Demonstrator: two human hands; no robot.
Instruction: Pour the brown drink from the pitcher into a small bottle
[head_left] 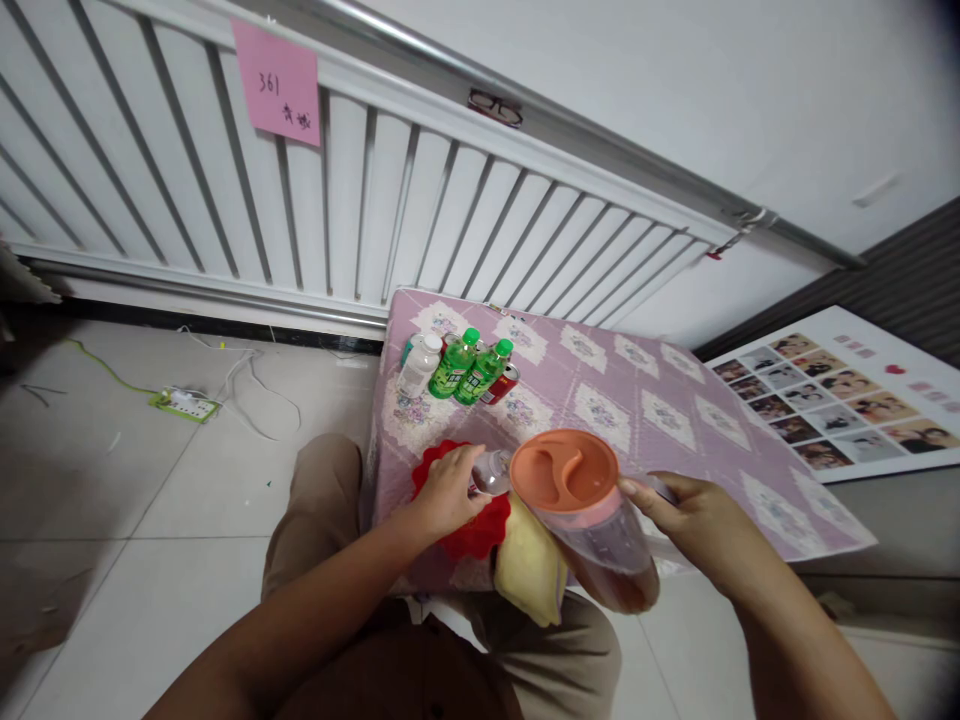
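Note:
My right hand (686,515) is closed around the handle of a clear plastic pitcher (611,560) with an orange lid (566,470). The pitcher is tilted to the left and brown liquid shows low inside it. My left hand (450,490) grips a small clear bottle (492,472), its top close beside the pitcher's lid; whether they touch, I cannot tell. Under the left hand lies a red scalloped mat (472,540). A folded yellow cloth (529,565) lies at the table's near edge, partly behind the pitcher.
Farther back on the purple patterned tablecloth (600,400) stand two green-capped bottles (465,370), a white-capped bottle (420,368) and a red can (504,384). A white radiator (420,200) runs behind. A photo board (840,390) leans at right; a power strip (184,404) lies on the floor.

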